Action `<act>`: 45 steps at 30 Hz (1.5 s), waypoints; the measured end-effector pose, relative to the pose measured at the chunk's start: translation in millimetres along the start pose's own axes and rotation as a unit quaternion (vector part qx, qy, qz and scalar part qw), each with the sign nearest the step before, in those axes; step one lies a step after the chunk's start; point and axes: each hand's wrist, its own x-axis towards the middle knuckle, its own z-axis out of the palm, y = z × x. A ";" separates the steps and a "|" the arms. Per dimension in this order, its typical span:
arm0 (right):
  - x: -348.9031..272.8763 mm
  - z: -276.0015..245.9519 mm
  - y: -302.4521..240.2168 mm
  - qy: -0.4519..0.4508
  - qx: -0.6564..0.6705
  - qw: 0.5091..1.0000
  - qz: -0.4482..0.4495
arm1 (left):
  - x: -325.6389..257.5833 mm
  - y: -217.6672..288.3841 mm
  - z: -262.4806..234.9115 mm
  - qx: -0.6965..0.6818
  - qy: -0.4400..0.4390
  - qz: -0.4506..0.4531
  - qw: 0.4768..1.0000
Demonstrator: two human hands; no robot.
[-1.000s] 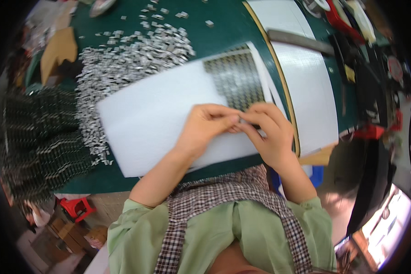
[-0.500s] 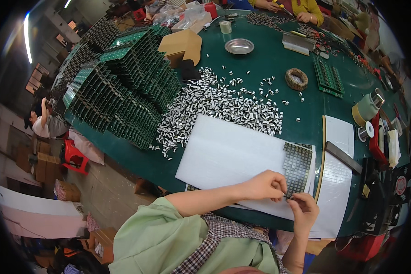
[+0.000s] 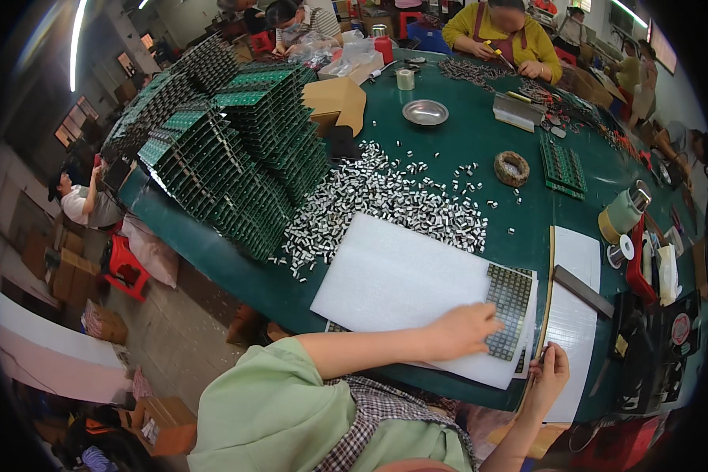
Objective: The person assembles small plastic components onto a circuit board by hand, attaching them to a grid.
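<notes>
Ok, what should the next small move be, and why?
I'd probably have the left hand pinch at the grid: it is right at the grid's left edge, while the right hand is off to the right, at the edge of the white board.

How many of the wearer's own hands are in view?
2: the left hand by the dark grid on the white sheet, the right hand by the tan edge of the white board. Neither is hidden.
</notes>
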 end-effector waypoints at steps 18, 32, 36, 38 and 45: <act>1.9 3.2 21.3 -0.001 -0.035 0.998 -0.061 | -9.3 -1.3 48.0 0.270 0.138 0.223 0.927; -10.2 -1.7 23.4 0.002 -0.066 0.996 -0.055 | -16.2 2.9 52.1 0.269 0.143 0.200 0.931; -3.1 -13.1 31.6 0.012 -0.110 0.991 -0.078 | -5.6 -12.0 51.9 0.136 0.066 0.214 0.965; -10.4 13.7 3.7 -0.019 -0.079 0.996 -0.036 | -11.3 -16.9 37.1 0.014 0.139 0.099 0.985; -32.5 31.6 -11.0 -0.134 -0.140 0.972 -0.132 | -2.3 -15.1 14.6 -0.693 0.028 -0.261 0.672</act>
